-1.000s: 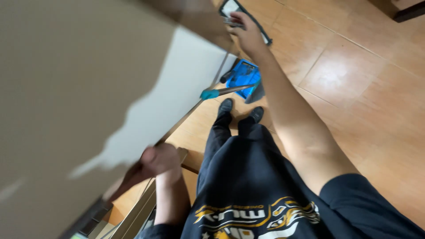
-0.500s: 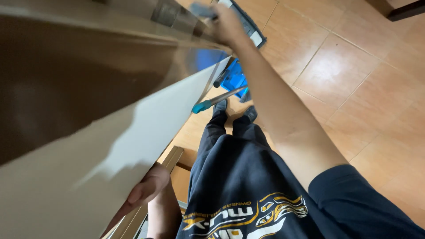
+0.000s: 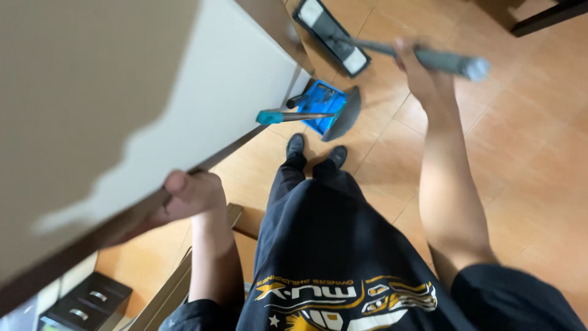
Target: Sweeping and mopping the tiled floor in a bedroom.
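My left hand (image 3: 187, 196) grips the lower edge of a large pale flat panel (image 3: 202, 92) that fills the upper left of the head view. My right hand (image 3: 419, 67) is closed around the grey handle of a flat mop (image 3: 441, 60); its head (image 3: 331, 35) rests on the tiled floor ahead. A blue dustpan (image 3: 321, 105) and a small broom with a teal handle (image 3: 300, 116) lie on the floor just beyond my black shoes (image 3: 315, 149).
Orange-brown floor tiles (image 3: 527, 153) spread to the right. A dark drawer unit (image 3: 86, 303) stands at the lower left, a wooden frame (image 3: 177, 282) beside it. Dark furniture legs (image 3: 545, 15) show at the top right.
My right hand left the panel's far edge and now holds the mop handle, out to the right. The panel has tilted back, uncovering the dustpan and broom.
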